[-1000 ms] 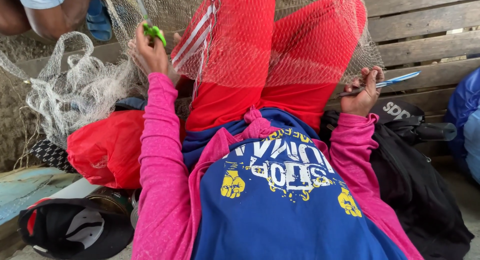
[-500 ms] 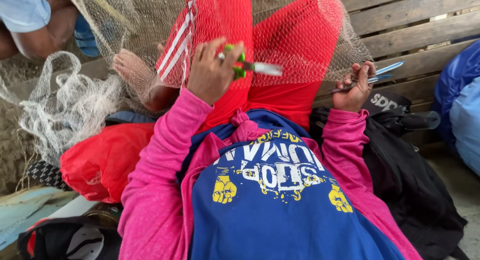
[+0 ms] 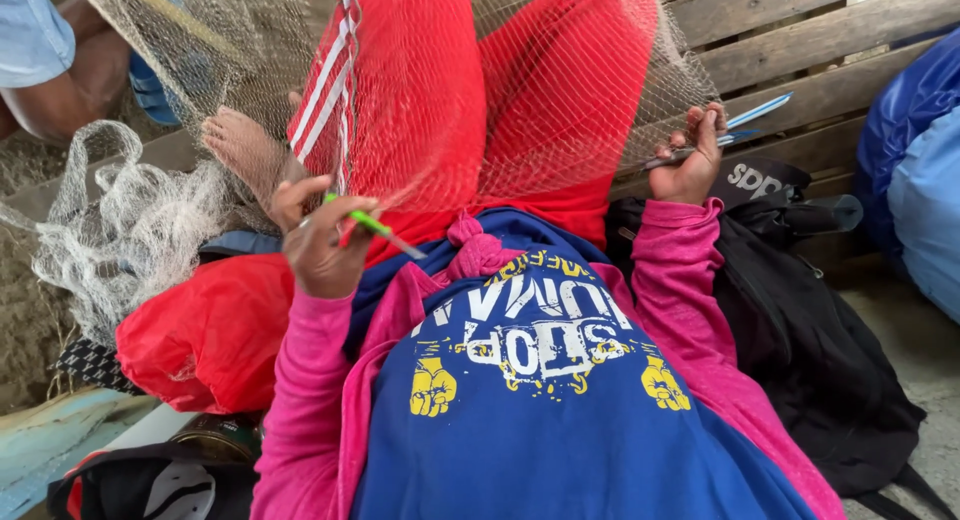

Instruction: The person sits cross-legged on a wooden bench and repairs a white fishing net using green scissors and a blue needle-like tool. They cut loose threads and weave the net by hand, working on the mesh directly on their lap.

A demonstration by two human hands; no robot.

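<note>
- A fine, pale mesh fishing net (image 3: 560, 90) is draped over the person's raised knees in red trousers (image 3: 440, 110), its knotted threads thin and see-through, so the red cloth shows plainly beneath.
- The left hand (image 3: 318, 245) is held near the lap at the net's lower edge, fingers (image 3: 300, 195) curled tight around a slim green netting needle (image 3: 372, 224) whose pale pointed tip angles down toward the blue shirt.
- The right hand (image 3: 688, 162) is lifted at the net's right edge, fingers closed around a narrow blue-handled tool (image 3: 735, 128) with a thin, flat blade-like shape; whether it also pinches the mesh cannot be told.
- Both arms wear bright pink knit sleeves (image 3: 300, 380); the blue shirt (image 3: 560, 420) bears white and yellow print.
- More net lies bunched in a loose, whitish, tangled heap (image 3: 120, 230) to the left, beside a bare foot (image 3: 240, 150).
- A smooth red bag (image 3: 200, 330) sits under the left arm, and a black fabric backpack (image 3: 810, 330) lies to the right.
- Behind the knees runs a bench of weathered grey wooden planks (image 3: 800, 20), rough and gapped.
- Another person's knee (image 3: 70, 90) shows at the upper left, and a shiny blue bundle (image 3: 920, 170) at the far right.
- The ground at lower right is bare grey concrete (image 3: 930, 360).
</note>
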